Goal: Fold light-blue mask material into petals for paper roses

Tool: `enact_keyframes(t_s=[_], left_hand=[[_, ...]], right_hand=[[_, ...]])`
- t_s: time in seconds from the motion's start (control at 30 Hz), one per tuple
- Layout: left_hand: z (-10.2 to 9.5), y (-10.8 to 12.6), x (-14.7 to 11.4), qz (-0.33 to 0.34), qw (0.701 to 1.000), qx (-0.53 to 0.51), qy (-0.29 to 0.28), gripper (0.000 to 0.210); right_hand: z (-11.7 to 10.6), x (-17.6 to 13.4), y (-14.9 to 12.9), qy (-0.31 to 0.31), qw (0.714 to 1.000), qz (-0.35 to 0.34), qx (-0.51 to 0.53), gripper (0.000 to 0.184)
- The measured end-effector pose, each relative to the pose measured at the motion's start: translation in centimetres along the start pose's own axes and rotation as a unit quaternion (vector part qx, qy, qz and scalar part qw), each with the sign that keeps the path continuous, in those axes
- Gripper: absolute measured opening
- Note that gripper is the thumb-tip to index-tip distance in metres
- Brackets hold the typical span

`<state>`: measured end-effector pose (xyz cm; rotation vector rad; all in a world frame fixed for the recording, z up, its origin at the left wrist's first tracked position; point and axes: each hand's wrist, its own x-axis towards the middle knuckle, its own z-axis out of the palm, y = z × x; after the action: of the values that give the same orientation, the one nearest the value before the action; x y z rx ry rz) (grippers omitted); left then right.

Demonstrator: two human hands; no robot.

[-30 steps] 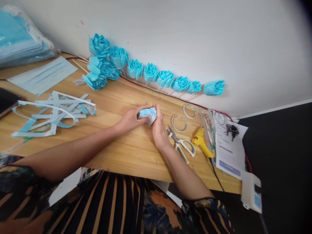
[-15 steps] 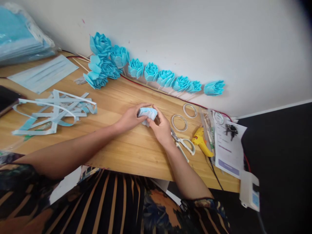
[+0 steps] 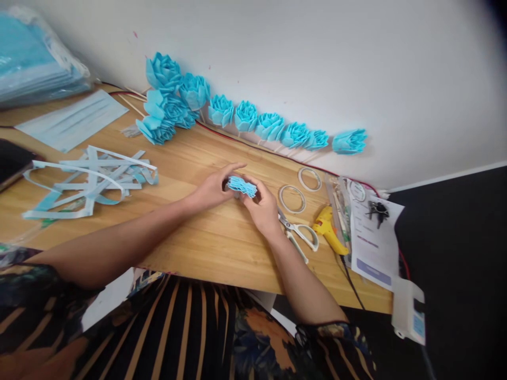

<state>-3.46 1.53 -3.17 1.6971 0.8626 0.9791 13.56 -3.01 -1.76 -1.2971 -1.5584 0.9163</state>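
Note:
Between my two hands is a small stack of blue fabric pieces [image 3: 241, 186], its layered edges facing up toward me. My left hand [image 3: 216, 186] grips the stack's left end, with the index finger stretched out above it. My right hand [image 3: 262, 203] holds the right end, its fingers curled round behind and the thumb in front. Just right of my right hand lie scissors [image 3: 295, 229] with white handles, partly covered by the wrist. Two tape rolls [image 3: 292, 199] rest beyond them.
Blue fabric flowers [image 3: 270, 126] on sticks line the wall. Cut strips [image 3: 91, 182], a flat fabric sheet [image 3: 73, 120] and a bag of masks [image 3: 35, 63] are at left. At right are a yellow glue gun [image 3: 328, 230], a paper [image 3: 372, 243] and keys [image 3: 378, 211].
The stack has been turned in my hands: its pale, pleated face showed before, and now its blue layered edges show. My left index finger has lifted off it.

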Motion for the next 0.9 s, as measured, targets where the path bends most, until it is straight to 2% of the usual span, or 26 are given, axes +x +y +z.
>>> enact_keyframes(t_s=[0.3,0.43,0.67,0.9], left_hand=[[0.29,-0.32,-0.29,0.025,1.000,0.006,-0.013,0.074],[0.17,-0.36,-0.38,0.034,0.999,-0.026,-0.011,0.077],[-0.40,-0.93,0.14,0.006,0.995,-0.099,-0.014,0.078],[-0.19,-0.77,0.13,-0.002,0.996,-0.091,-0.005,0.075]], right_hand=[[0.03,-0.01,0.02,-0.001,1.000,-0.003,-0.021,0.042],[0.03,-0.15,0.08,0.021,0.999,-0.026,-0.006,0.040],[0.12,0.13,0.59,0.001,0.999,0.000,-0.041,0.034],[0.16,0.06,0.42,0.003,0.999,0.013,-0.029,0.034]])
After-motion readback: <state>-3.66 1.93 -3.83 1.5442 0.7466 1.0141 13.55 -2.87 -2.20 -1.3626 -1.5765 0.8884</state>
